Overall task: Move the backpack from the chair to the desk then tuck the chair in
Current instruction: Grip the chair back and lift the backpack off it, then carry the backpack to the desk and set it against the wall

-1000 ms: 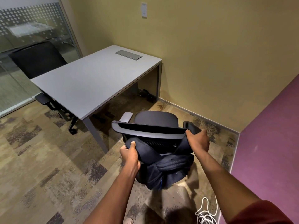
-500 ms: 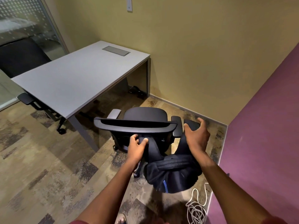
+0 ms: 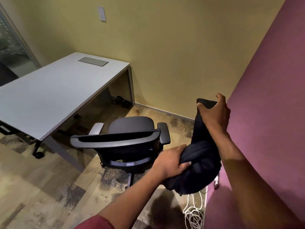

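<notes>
The dark navy backpack [image 3: 197,166] hangs in the air to the right of the black office chair [image 3: 125,139], clear of the chair's back. My left hand [image 3: 170,161] grips its lower body from the left side. Higher up, my right hand [image 3: 214,114] is closed on its strap. The chair's seat is bare and it faces the grey desk [image 3: 49,98], standing a little out from the desk's right end. The desk top carries only a flush metal cable hatch [image 3: 93,61].
A purple partition wall [image 3: 264,113] runs close along the right. A coil of white cable [image 3: 194,214] lies on the carpet by its foot. Another black chair's wheeled base [image 3: 38,154] shows under the desk's left side. A yellow wall stands behind.
The backpack came off the chair's back and moved right and up. My right hand rose with the strap; my left hand shifted from the chair back onto the bag's body.
</notes>
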